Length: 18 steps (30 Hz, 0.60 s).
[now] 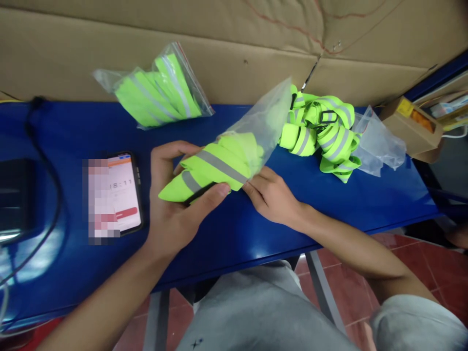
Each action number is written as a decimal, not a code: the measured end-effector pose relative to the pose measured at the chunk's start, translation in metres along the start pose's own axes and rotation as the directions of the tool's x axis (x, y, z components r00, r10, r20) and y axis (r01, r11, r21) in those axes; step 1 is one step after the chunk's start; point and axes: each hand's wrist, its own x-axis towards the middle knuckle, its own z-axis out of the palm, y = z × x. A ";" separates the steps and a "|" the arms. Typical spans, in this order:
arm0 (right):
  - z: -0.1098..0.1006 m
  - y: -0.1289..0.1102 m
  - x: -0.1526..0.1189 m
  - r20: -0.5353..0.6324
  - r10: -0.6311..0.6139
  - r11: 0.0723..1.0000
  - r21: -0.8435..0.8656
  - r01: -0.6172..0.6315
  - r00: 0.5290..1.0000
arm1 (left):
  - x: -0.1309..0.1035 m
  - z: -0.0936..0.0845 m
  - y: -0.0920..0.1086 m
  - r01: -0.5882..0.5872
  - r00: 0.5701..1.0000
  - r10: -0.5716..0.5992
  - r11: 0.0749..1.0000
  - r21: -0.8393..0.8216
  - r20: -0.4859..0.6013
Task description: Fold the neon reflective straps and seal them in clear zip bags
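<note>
My left hand (179, 209) is wrapped round a folded neon-yellow reflective strap (219, 165) with grey stripes, its thumb pressed along the near side. One end of the strap lies inside a clear plastic bag (272, 114) that points up and to the right. Closed at the bag's lower edge, my right hand (272, 195) pinches the plastic close to the strap; its fingertips are partly hidden. Beyond the bag, a loose heap of similar reflective straps (338, 139) with black buckles lies on the blue table (226, 243).
A filled zip bag of straps (157, 92) leans against the cardboard wall (219, 58). Left of my hand lies a phone (126, 195); a black cable (47, 165) runs beside a dark device (14, 195). Empty plastic bags (383, 144) and a cardboard box (413, 129) sit at right.
</note>
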 end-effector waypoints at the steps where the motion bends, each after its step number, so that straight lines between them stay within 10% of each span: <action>1: 0.000 0.003 -0.001 0.022 -0.016 0.998 -0.068 0.017 1.000 | -0.001 0.000 0.001 -0.053 0.996 0.050 0.997 0.053 0.068; 9: 0.000 0.006 -0.003 0.124 -0.051 0.990 -0.124 0.066 0.991 | -0.006 -0.006 -0.006 -0.338 0.919 0.230 0.877 0.342 0.319; 13: -0.017 -0.002 -0.002 -0.031 0.020 0.991 -0.132 -0.024 0.999 | -0.003 -0.012 -0.014 -0.483 0.864 0.346 0.772 0.413 0.365; 18: -0.019 -0.005 -0.001 -0.064 0.044 0.976 0.216 -0.029 0.997 | 0.001 -0.013 -0.013 -0.386 0.919 0.282 0.788 0.480 0.275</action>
